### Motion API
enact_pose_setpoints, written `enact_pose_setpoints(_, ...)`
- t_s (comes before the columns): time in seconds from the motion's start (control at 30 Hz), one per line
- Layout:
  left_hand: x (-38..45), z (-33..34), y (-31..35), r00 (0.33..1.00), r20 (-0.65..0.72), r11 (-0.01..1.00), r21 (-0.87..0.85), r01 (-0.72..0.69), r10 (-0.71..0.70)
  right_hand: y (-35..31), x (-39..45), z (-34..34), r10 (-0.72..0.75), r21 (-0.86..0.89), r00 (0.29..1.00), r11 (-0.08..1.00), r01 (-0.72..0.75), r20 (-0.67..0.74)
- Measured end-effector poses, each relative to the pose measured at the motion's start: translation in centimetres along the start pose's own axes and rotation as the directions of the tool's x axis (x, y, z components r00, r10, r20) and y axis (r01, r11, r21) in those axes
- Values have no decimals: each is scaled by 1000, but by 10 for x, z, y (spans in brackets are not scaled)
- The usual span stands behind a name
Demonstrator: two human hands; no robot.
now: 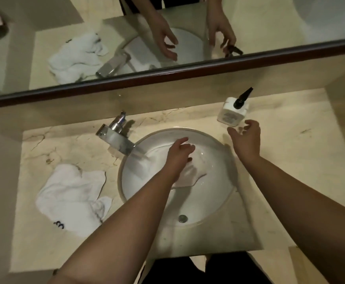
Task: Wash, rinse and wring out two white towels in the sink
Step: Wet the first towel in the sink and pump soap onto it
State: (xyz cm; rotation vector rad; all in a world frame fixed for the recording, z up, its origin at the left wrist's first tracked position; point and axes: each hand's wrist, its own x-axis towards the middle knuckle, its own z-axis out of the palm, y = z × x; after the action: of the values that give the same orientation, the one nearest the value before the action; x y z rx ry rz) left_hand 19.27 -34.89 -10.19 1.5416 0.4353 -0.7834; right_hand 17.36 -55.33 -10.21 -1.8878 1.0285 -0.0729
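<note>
Left hand (179, 154) covers the wet towel (188, 177) in the sink (225, 193), grip unclear. Right hand (246, 138) spread, empty, beside soap bottle (232, 110). Second towel (71, 199) on counter (290, 181), left of basin.

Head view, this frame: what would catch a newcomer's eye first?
The round white sink at centre draws the eye, with the left hand pressing a wet white towel in the basin under the running faucet. A second, crumpled towel lies on the marble counter to the sink's left. The right hand hovers open just short of the white pump bottle at the back right.
</note>
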Motion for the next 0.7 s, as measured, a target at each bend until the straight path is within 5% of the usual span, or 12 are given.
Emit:
enact_pose_setpoints(0.43,44,78,56,985,57,980,100,-171,166,-10,78,-13,-181,-174,958,959,222,224)
enact_pose_setpoints(0.7,30,54,39,973,63,933,275,-232,224,-20,29,-30,-204,64,859,978,197,470)
